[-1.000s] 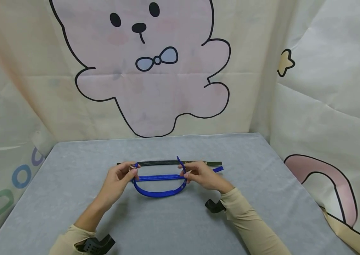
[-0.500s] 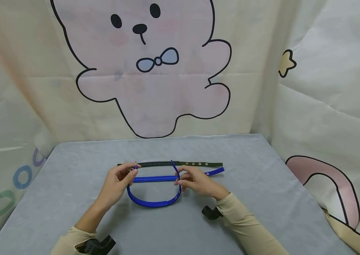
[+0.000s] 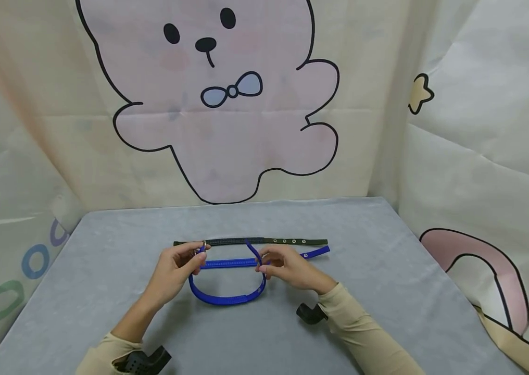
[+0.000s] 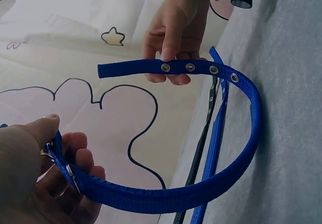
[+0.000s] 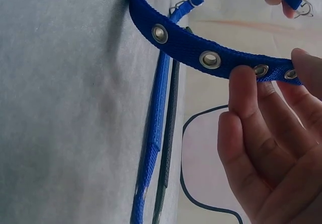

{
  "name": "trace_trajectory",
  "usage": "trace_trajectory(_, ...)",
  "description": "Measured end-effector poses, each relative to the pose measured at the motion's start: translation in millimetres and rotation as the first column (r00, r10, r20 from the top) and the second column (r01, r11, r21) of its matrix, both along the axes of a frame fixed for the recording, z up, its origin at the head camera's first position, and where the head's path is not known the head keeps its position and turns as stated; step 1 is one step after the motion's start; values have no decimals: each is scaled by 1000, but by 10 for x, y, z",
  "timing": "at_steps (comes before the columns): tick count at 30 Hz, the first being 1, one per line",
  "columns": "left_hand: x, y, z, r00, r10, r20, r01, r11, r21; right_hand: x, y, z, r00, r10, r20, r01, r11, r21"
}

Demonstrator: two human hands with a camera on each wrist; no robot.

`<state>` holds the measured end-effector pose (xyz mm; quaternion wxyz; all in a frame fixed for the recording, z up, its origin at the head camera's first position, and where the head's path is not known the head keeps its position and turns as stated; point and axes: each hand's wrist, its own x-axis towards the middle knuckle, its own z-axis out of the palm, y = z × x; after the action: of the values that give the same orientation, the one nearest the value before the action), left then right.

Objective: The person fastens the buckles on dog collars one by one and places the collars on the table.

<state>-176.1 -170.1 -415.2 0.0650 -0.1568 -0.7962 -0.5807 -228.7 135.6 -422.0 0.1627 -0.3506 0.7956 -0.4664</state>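
A blue strap (image 3: pixel 227 300) hangs in a curve between both hands. My left hand (image 3: pixel 177 268) pinches its buckle end; metal buckle parts show at the fingers in the left wrist view. Thumb and fingers of my right hand (image 3: pixel 288 266) pinch the other end, which carries several metal eyelets; in the left wrist view the strap's tip (image 4: pixel 113 70) sticks out past them. Behind the held strap, a second blue strap (image 3: pixel 229 263) lies on the cloth, and beyond it a dark green strap (image 3: pixel 302 241) lies roughly parallel.
A grey-blue cloth (image 3: pixel 236 338) covers the table. Pale curtains with cartoon prints (image 3: pixel 227 140) stand behind it and at both sides. A dark wrist device (image 3: pixel 145 361) is on the left forearm, another (image 3: pixel 310 314) by the right wrist.
My right hand has moved slightly left along with its end of the strap, whose free tip now leans further left. The hanging curve has dropped lower and nearer the front.
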Motion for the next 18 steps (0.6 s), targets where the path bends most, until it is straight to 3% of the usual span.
trace_trajectory(8,-4,11,-20,999,-33,35,33,999,-20,20,-21,-7,1000,9,-4,-9,1000,-22)
trace_trajectory(18,-12,29,-33,999,-45,22,46,999,-16,48,-71,-11,1000,-28,-11,28,999,-21)
